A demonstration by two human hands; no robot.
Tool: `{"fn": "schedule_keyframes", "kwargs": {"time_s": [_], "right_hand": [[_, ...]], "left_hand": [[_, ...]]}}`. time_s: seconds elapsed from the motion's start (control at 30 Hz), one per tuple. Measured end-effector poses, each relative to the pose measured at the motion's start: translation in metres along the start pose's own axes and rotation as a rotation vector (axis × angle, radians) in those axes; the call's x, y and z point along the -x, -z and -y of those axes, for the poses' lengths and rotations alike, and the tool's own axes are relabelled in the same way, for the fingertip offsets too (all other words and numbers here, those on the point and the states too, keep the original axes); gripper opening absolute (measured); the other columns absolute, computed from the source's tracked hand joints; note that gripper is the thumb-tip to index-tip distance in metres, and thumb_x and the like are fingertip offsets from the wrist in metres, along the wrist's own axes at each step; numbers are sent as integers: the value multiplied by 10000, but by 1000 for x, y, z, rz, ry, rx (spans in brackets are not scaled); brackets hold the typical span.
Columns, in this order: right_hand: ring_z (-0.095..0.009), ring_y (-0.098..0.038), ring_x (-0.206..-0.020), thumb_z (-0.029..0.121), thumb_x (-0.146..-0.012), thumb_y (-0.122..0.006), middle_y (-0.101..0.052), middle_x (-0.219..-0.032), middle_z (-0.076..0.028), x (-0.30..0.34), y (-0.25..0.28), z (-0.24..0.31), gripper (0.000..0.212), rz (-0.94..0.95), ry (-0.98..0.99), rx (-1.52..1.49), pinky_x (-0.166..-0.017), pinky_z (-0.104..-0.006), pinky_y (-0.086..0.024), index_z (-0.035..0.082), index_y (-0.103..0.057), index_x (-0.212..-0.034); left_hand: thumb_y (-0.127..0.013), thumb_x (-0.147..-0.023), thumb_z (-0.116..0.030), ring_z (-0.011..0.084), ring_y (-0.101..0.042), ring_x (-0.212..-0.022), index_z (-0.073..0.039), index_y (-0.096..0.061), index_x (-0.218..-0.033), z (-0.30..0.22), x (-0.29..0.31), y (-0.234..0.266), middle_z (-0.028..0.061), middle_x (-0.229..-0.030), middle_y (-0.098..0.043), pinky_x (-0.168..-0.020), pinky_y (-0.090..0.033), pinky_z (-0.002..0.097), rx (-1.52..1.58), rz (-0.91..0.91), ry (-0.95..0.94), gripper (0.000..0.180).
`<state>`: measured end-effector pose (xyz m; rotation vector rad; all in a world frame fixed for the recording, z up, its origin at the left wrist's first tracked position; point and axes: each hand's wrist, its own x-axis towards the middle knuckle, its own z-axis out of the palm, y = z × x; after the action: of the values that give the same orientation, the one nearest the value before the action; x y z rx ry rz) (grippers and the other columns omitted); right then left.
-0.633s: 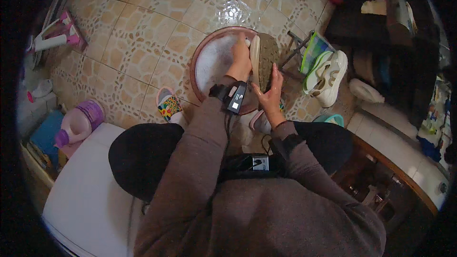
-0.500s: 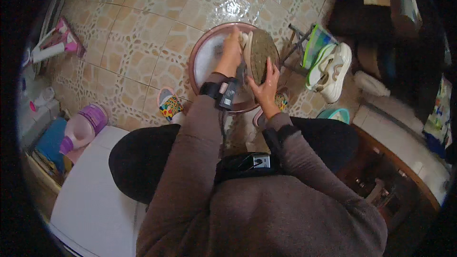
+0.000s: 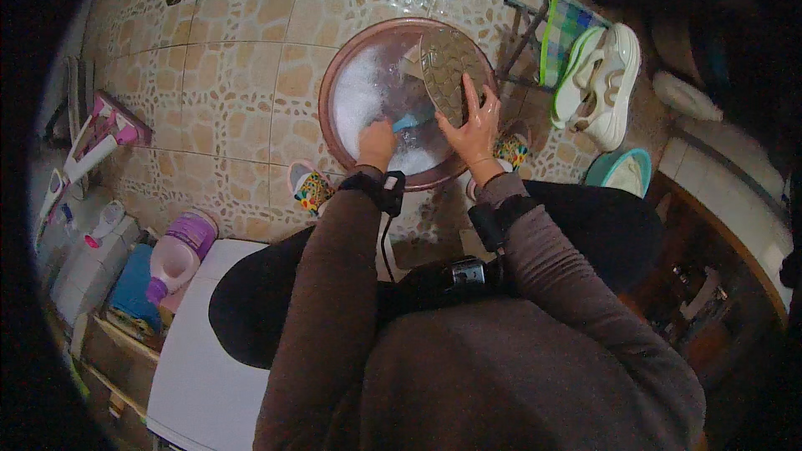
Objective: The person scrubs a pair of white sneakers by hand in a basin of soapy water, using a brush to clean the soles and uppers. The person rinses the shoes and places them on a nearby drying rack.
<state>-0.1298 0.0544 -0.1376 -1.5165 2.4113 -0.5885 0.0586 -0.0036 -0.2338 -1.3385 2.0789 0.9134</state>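
Note:
A shoe [image 3: 451, 75] is tilted up over a pinkish-brown basin [image 3: 327, 92], its patterned brown sole facing me. My right hand [image 3: 474, 127] grips its near end, thumb and fingers spread along the sole's edges. White suds [image 3: 359, 88] and water lie in the basin. Low at its near left side, my left hand [image 3: 378, 144] is closed around a light blue handle [image 3: 406, 123] that sticks out to the right. The far end of that handle is hard to make out in the water.
A pair of pale shoes [image 3: 614, 88] leans on a folding stool [image 3: 555, 42] at the right. Behind my right knee sits a teal bowl [image 3: 618, 171]. At left are a purple-and-pink bottle [image 3: 180, 255] on a white surface [image 3: 209, 359] and a pink-and-white mop [image 3: 104, 138]. Patterned slippers [image 3: 311, 188] flank the basin.
My left hand has left the shoe's side and come down toward the near left of the basin, with the light blue handle now showing. My right hand still holds the shoe.

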Motion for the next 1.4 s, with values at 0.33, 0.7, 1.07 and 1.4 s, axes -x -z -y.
{"fn": "schedule_keyframes", "kwargs": {"time_s": [0.33, 0.7, 1.07, 1.4], "right_hand": [[-510, -349, -1255, 383, -744, -757, -293, -1442, -294, 0, -23, 20, 903, 206, -182, -5, -1002, -605, -337, 263, -305, -1517], [-477, -195, -1414, 424, -743, -736, -167, -1584, -187, -32, -89, 7, 887, 389, -86, 130, -1028, -623, -334, 292, -311, -1511], [-521, -370, -1280, 366, -689, -795, -276, -1476, -291, -28, -84, 12, 1009, 296, -145, 135, -890, -570, -478, 220, -249, -1526], [-515, -485, -1129, 348, -663, -839, -393, -1277, -321, -2, -21, 39, 1087, 210, -328, -123, -927, -517, -457, 211, -208, -1537]], "left_hand": [[-584, -922, -454, 445, -631, -780, 0, -642, -867, -14, 43, 11, 224, -805, -658, -683, -473, 520, 555, -489, 316, 461], [-576, -876, -290, 446, -644, -903, 43, -673, -904, 21, 11, -20, 267, -950, -672, -815, -492, 524, 462, -99, 430, 348], [-608, -800, -201, 410, -653, -792, 44, -656, -747, 43, -26, -93, 234, -806, -665, -718, -509, 477, 523, -141, 188, 256], [-568, -842, -222, 390, -642, -696, -4, -716, -756, 26, -26, -96, 192, -753, -679, -684, -502, 520, 685, -316, 433, 278]]}}
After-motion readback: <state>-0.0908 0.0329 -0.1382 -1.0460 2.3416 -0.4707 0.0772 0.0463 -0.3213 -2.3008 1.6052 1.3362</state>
